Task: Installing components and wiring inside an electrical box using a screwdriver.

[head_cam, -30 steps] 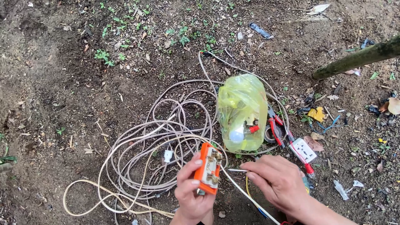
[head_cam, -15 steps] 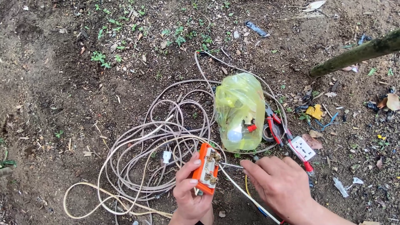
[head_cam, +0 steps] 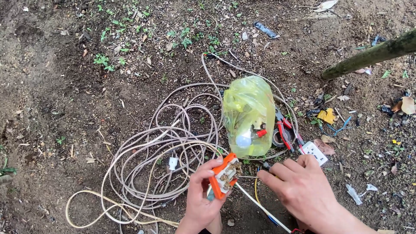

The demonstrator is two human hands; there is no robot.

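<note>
Barely shifted since before, left hand (head_cam: pixel 203 200) grips the orange socket (head_cam: pixel 223 176) at lower centre while right hand (head_cam: pixel 303 190), fingers bent, seemingly pinches a tool that could slip off the terminals.

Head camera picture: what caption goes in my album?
Left hand holds an orange socket; right hand pinches its wire.

The socket block (head_cam: pixel 224 176) at lower centre is orange with a white face. The cable coil (head_cam: pixel 164 143) is beige, the bag (head_cam: pixel 248 113) translucent yellow (a white bulb (head_cam: pixel 243 141) shows through), the pliers (head_cam: pixel 284 128) red-handled, the soil (head_cam: pixel 65 99) brown.
</note>
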